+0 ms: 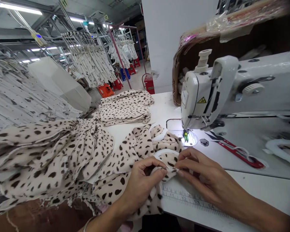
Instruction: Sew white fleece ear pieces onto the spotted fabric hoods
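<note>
Watching from afar, I saw a white table bearing a sewing machine. Spotted fabric lay bunched beside it. My left hand and right hand both pinched that fabric's edge narrowly; red-handled snips rested right of the presser foot.

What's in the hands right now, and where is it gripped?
Spotted fabric: the left hand and right hand each pinch it along an edge, close together.
</note>
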Available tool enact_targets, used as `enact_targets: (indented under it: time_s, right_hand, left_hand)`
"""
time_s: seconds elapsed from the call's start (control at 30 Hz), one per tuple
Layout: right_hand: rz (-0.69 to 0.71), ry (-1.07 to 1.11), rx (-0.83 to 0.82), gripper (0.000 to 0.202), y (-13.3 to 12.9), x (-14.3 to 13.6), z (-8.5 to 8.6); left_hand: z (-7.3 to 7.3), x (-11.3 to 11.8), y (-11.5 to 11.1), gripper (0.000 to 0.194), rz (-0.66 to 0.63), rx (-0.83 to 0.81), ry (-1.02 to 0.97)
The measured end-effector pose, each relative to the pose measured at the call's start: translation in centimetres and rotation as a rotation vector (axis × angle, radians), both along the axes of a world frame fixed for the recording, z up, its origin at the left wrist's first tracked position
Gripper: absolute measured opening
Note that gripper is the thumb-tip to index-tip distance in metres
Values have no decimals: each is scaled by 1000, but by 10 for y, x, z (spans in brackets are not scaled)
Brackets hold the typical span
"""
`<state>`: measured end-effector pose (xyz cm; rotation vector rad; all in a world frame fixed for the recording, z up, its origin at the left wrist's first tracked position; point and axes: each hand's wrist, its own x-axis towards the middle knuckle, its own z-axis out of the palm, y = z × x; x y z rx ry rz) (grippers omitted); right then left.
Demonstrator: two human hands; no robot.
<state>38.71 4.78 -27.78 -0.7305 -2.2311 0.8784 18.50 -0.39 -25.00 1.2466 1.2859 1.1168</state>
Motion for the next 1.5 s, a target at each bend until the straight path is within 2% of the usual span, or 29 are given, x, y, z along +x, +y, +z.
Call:
enact_targets:
  time_s: [0.1,0.17,0.27,0.33,0.43,0.5,0.57,0.63,0.67,0.73,0.83,0.97,1.1,1.2,1.33,1.37,1.43,1.5]
  right_hand:
    - [0,-11,-25,19,1,3,4]
    - [-9,-47,-60,19,4,10,7]
    - [-165,-105,-119,22,11,27,8]
    - [-286,-150,-200,29,15,40,6]
    - [-359,-217,-371,39,19,52,0]
    - [-377,-253,-442,45,20,48,-1]
    - [-403,-306,-455,51,19,35,3]
    - [-441,-384,-435,55,16,17,9]
    - [-452,-420,-422,55,14,8,13]
    - [-450,-457,-388,46,9,-7,17]
    - [-405,-415,-336,31,2,-16,15]
    - [-371,-323,-326,27,-2,-11,1]
    - [-305,33,-385,27,2,-7,-9]
    - [-272,265,-477,35,3,-1,0]
    - [-344,414,-568,53,-1,14,24]
    - [-377,393,-530,53,-3,17,29]
    - [-476,275,-353,48,-10,21,36]
    - [-586,157,-159,41,-21,20,43]
  left_hand:
    - [-1,2,-3,8,-29,64,18]
    - [-1,4,-8,9,-106,141,108]
    - [6,1,-12,9,-261,264,245]
    - [16,-5,-3,12,-266,356,339]
    - [33,-17,36,19,-98,389,572]
    - [39,-26,72,28,-17,234,793]
    - [41,-32,107,42,-72,150,857]
    - [39,-36,132,58,-173,75,889]
    - [38,-37,140,58,-225,45,890]
    - [39,-40,145,45,-329,-2,867]
    - [47,-49,135,29,-414,-8,765]
    - [70,-64,109,28,-381,60,594]
    - [92,-72,82,33,-337,89,505]
    - [106,-71,66,36,-335,97,481]
    - [120,-61,50,32,-298,139,507]
    - [121,-56,46,29,-250,176,559]
    - [118,-43,37,22,-112,277,706]
    - [108,-25,25,19,11,388,838]
